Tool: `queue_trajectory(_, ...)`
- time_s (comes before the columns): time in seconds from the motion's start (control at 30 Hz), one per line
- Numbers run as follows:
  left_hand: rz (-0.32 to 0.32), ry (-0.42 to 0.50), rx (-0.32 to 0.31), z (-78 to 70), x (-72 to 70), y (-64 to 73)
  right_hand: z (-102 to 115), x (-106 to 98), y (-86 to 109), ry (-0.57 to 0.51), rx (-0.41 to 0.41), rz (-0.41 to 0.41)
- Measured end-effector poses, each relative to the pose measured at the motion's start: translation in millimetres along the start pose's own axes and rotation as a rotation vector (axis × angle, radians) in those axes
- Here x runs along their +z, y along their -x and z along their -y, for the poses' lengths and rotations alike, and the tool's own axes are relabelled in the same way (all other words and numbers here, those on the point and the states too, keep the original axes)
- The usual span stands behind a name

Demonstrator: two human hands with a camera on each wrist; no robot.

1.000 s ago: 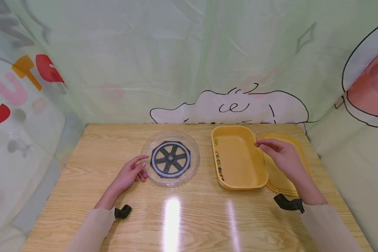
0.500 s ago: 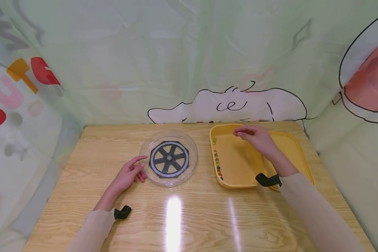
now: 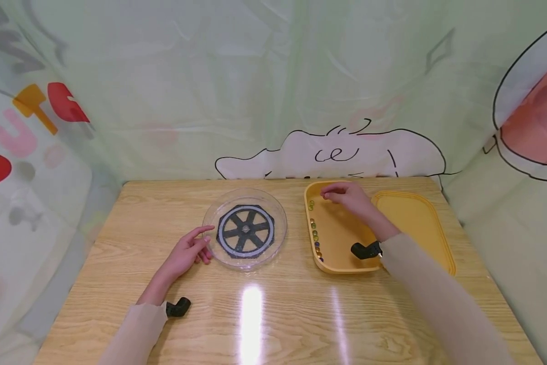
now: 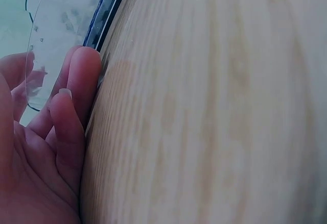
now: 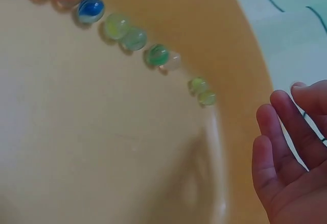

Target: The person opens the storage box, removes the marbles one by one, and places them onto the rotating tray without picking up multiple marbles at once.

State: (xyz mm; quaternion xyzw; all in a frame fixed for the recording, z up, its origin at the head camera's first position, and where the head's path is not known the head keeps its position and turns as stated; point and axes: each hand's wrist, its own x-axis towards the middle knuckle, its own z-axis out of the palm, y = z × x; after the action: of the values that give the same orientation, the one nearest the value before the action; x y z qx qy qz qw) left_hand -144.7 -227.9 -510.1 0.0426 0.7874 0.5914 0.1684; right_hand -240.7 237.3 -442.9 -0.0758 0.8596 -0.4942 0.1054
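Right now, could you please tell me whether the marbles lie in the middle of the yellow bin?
No, the marbles line one side of the yellow bin.

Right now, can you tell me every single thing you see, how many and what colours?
Table: one, light wood, underneath everything.
Backdrop cloth: pale green with cartoon drawings, behind the table.
Clear dish: one, see-through, left of the tub.
Spoked wheel shape: one, black with a pale ring, within the dish's outline.
Tub: one, yellow-orange, right of the dish.
Marbles: ten visible, greens, yellows, blues, reddish, clear, along the tub's left side.
Flat tray: one, yellow, right of the tub.
Wrist cameras: two, black, one per wrist.
Sleeves: two, beige, on both arms.
Left hand: one, at the dish's edge.
Right hand: one, above the tub.
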Motion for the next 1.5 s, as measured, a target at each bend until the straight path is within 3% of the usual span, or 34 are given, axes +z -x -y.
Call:
queue_trajectory(0.17, 0.004, -0.010, 0.008, -17.0, 1.5, 8.1, -11, 11, -11.2, 0.115, 0.003, 0.013)
queue_trajectory(0.27, 0.006, -0.010, 0.021, -25.3, 2.9, 13.1, -14, 18, -14.1, 0.127, 0.006, 0.052)
queue_trajectory(0.53, -0.010, -0.009, 0.013, 3.8, -0.3, -0.1, -19, 30, -15.4, 0.161, -0.040, 0.082)
queue_trajectory(0.7, -0.022, -0.015, 0.021, 5.8, -0.3, 0.9, -19, 35, -14.7, 0.213, -0.069, 0.075)
queue_trajectory(1.23, -0.037, -0.026, 0.018, 5.7, 1.2, 4.7, -27, 49, -19.9, 0.233, -0.136, 0.035)
queue_trajectory(1.5, -0.043, -0.020, 0.019, 5.2, 3.1, 2.0, -25, 43, -17.1, 0.218, -0.113, 0.033)
